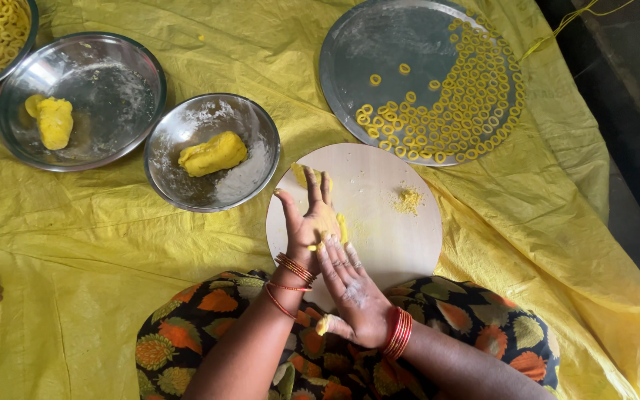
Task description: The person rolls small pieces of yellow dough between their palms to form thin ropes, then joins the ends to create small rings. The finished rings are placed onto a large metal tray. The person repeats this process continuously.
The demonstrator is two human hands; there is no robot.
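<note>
Pressing together over a round wooden board (379,222), the two hands are working a small strip of yellow dough (341,228) between them. The left hand (307,218) is lying palm up with its fingers spread and pointing away from the body, and the right hand (355,292) is laying its flat fingers across the heel of that palm. Neither hand is curling shut; both are staying flat and open, with the dough pinched only between the two surfaces, its end showing just past the right fingertips. A crumb of dough is also sticking to the right thumb (324,324). Red bangles are sitting on both wrists.

Just beyond the left fingertips, a smear of dough is lying at the far edge of the board, and a little pile of yellow crumbs (408,200) is resting to the right of the hands. Left of the hands, touching the board's edge, a small steel bowl (187,126) is holding a lump of dough (212,154). Farther left, a bigger steel bowl (112,89) is holding another lump. Far ahead and to the right, a steel plate (364,52) is carrying rows of small dough rings (461,96). Everything is sitting on a yellow sheet (75,244).
</note>
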